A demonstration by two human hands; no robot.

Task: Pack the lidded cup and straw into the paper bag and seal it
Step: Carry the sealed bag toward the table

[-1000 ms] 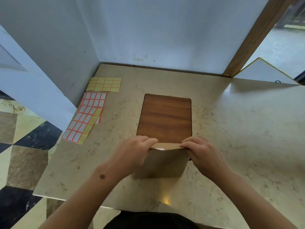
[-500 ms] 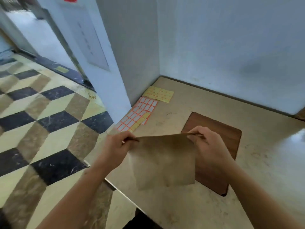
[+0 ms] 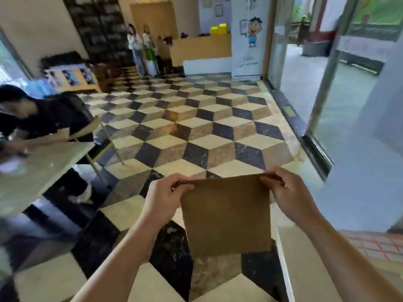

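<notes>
Gripping one paper bag [image 3: 226, 216], two hands

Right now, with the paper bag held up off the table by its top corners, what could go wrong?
1. The paper bag hangs in the air over the tiled floor, pinched only at its top corners by the left hand and right hand; a slip would probably drop it.
2. Neither cup nor straw is in view, so I cannot tell whether it is packed.

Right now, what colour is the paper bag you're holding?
Plain brown kraft, no print visible: paper bag, head view.
</notes>
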